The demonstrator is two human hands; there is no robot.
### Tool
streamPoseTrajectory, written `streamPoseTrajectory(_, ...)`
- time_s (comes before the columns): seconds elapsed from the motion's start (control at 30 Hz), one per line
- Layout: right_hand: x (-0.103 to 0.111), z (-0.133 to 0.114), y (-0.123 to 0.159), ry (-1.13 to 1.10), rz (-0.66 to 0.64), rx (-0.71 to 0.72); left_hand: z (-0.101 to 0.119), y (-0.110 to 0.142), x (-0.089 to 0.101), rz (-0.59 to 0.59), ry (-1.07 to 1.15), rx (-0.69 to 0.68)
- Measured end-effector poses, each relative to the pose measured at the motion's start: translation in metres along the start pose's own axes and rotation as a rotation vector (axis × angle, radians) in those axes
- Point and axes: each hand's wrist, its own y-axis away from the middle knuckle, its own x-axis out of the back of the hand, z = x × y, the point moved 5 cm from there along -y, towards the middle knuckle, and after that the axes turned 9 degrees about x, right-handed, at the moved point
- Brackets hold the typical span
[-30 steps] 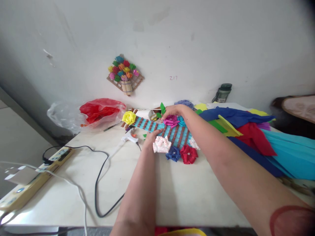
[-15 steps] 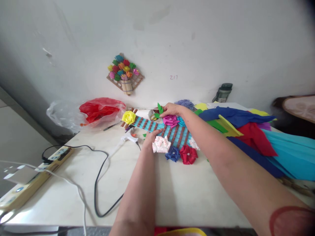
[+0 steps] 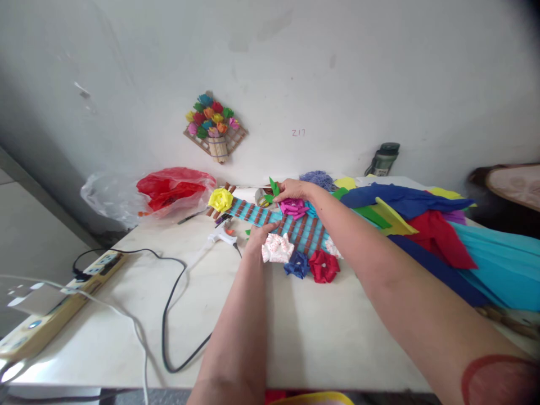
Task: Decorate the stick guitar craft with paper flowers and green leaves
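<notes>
A guitar-shaped craft of brown sticks over blue backing (image 3: 306,232) lies on the table, trimmed with crumpled paper flowers. Along its near edge sit a white flower (image 3: 277,248), a blue flower (image 3: 296,264) and a red flower (image 3: 324,266). My left hand (image 3: 262,233) grips the craft's near edge beside the white flower, its fingers partly hidden. At the far edge, my right hand (image 3: 293,189) is closed on a green paper leaf (image 3: 274,188), just above a magenta flower (image 3: 294,207). A yellow flower (image 3: 220,199) marks the craft's narrow left end.
A white glue gun (image 3: 223,236) lies left of my left hand. Farther left are a power strip (image 3: 95,271) and looping cords. Red plastic in a clear bag (image 3: 177,188) rests by the wall. Coloured paper sheets (image 3: 442,236) pile up on the right; a bottle (image 3: 383,160) stands behind.
</notes>
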Motion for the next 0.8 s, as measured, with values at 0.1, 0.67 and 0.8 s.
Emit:
streamPoseTrajectory(0.1, 0.0019, -0.0001, 0.0003, -0.065, 0.023, 0.007, 0.0009, -0.0009, 0.0001, 0.005, -0.011, -0.004)
streamPoseTrajectory(0.67, 0.0001, 0.0048, -0.0039, 0.047, -0.015, 0.050, 0.0006, 0.0009, -0.0010, -0.009, 0.003, -0.008)
streamPoseTrajectory(0.8, -0.0012, 0.0067, -0.0067, 0.037, -0.033, 0.045, 0.0017, 0.0004, -0.0013, -0.020, -0.002, -0.034)
